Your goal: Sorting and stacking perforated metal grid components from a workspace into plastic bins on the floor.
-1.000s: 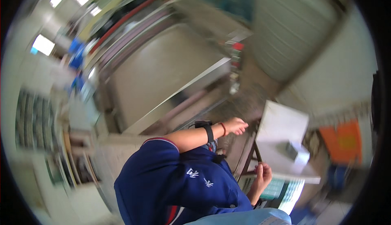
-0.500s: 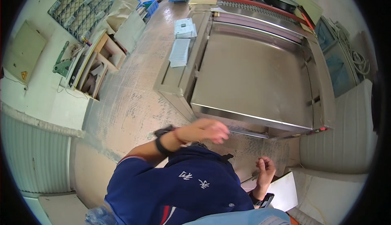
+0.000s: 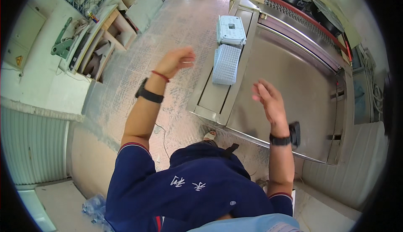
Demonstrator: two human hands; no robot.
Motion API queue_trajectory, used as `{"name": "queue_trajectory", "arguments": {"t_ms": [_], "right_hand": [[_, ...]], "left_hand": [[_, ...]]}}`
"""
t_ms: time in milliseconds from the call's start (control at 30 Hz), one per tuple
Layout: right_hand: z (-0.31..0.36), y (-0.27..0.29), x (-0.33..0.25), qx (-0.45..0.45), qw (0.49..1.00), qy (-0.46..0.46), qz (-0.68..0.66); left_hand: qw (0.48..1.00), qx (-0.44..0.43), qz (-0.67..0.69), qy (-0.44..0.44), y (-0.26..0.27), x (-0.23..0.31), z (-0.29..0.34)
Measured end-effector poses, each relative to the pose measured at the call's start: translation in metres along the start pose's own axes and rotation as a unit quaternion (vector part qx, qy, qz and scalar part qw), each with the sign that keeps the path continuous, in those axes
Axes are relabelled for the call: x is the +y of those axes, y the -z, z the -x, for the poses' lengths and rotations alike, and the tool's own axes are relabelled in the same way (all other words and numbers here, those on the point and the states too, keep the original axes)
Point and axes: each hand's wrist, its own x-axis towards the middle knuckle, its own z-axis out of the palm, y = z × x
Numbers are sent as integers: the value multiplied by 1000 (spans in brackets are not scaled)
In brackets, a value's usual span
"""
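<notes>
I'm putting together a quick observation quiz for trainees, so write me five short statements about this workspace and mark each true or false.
1. The left hand and right hand both appear empty. True.
2. The red cord circles the right wrist. False: it circles the left wrist.
3. Pale blue gridded pieces lie on the left side of the metal table. True.
4. The right hand is touching the gridded pieces. False: a gap shows between them.
5. Each wrist wears a black band. True.
</notes>
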Motion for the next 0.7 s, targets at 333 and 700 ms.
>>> {"name": "queue_trajectory", "arguments": {"t_ms": [333,700], "right_hand": [[-113,-78,19,-51,965,7,257],[-91,-120,27,-71,991,36,-105]], "left_hand": [[992,-1,-73,107,-48,-48,-54],[999,-44,29,-2,-54,-32,-23]]}}
